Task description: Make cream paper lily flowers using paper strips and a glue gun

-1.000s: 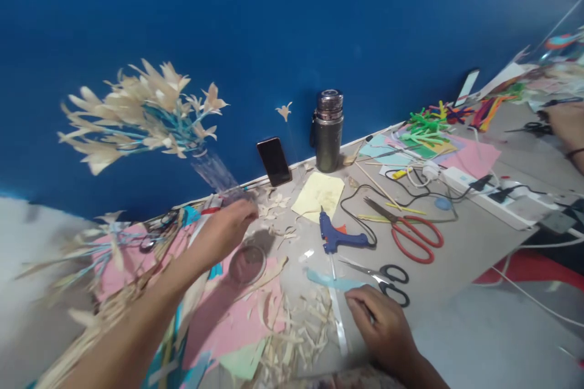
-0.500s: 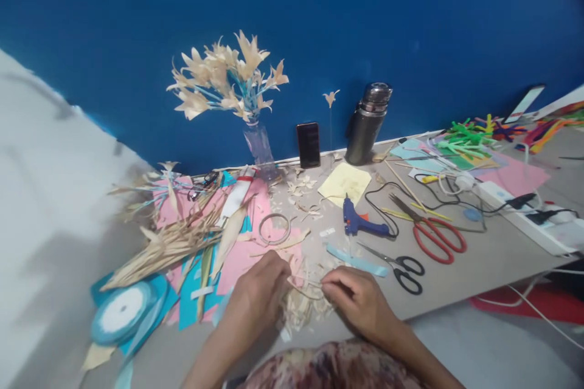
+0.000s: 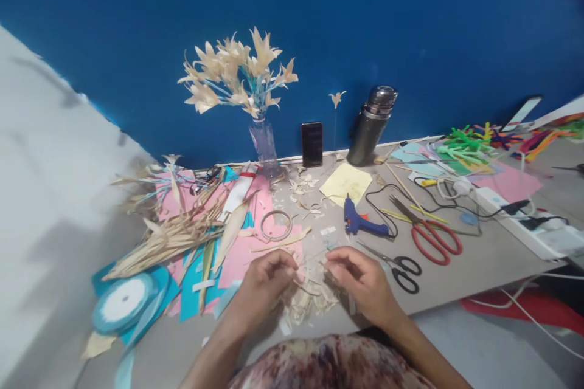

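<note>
Two hands meet low over a pile of pale husk strips [image 3: 310, 298] near the front edge of the grey table [image 3: 460, 279]. The left hand [image 3: 267, 282] and right hand [image 3: 360, 276] each pinch an end of one thin pale strip [image 3: 314, 261], fingertips curled in and knuckles raised, forearms angling in from the bottom.

Taking the blue glue gun [image 3: 360, 223] as the landmark: the hands lie just in front of it, the black scissors [image 3: 396, 266] to its right front, the red scissors [image 3: 429, 232] farther right, the yellow paper [image 3: 345, 183] behind it, and the phone [image 3: 311, 143] and steel flask [image 3: 370, 126] farther back against the blue wall [image 3: 410, 24]. The vase of pale flowers [image 3: 241, 82] stands behind and left of it, the ribbon spool [image 3: 122, 302] far to its left front.

Half a second ago both hands pressed lower in the pile; now they have lifted slightly, with the strip stretched between them.
</note>
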`<action>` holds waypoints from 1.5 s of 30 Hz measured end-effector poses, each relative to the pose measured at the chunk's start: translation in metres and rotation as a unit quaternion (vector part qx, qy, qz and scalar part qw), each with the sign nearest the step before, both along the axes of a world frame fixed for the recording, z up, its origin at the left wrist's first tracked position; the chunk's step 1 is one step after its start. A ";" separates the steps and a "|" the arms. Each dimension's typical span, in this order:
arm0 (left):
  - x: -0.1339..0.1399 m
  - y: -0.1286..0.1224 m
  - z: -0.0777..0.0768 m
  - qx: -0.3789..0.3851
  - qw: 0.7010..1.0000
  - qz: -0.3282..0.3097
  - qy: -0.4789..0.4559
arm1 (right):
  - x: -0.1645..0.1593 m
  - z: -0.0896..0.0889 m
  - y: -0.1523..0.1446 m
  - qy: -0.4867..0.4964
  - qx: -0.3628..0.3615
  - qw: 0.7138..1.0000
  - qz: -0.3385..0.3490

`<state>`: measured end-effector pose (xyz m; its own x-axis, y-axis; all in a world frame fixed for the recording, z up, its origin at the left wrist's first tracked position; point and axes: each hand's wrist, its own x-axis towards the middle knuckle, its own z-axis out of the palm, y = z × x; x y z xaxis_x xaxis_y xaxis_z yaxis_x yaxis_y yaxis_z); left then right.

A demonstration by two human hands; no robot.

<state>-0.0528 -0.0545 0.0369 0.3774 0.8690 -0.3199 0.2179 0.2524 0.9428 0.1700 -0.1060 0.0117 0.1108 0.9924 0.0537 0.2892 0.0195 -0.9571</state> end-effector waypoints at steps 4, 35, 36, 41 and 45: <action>0.016 -0.005 -0.010 -0.078 0.993 -0.016 -0.086 | -0.017 0.005 0.011 0.106 -0.044 0.993 -0.019; -0.014 0.015 -0.017 0.031 0.998 0.043 0.031 | 0.001 -0.021 0.070 -0.082 -0.037 0.993 -0.083; -0.016 0.018 -0.015 0.047 0.997 0.047 0.037 | 0.003 -0.021 0.070 -0.110 -0.017 0.989 -0.093; -0.020 0.032 0.001 0.090 0.991 0.073 0.072 | 0.027 0.019 0.062 -0.180 0.077 0.968 -0.157; -0.021 0.039 0.005 0.111 0.987 0.081 0.084 | 0.044 0.065 0.064 -0.182 0.139 0.954 -0.192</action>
<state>-0.0736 -0.0157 0.0418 0.1859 0.9693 -0.1610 0.3490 0.0880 0.9330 0.2142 -0.0418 0.0771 0.3875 0.8238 0.4138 0.6384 0.0840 -0.7651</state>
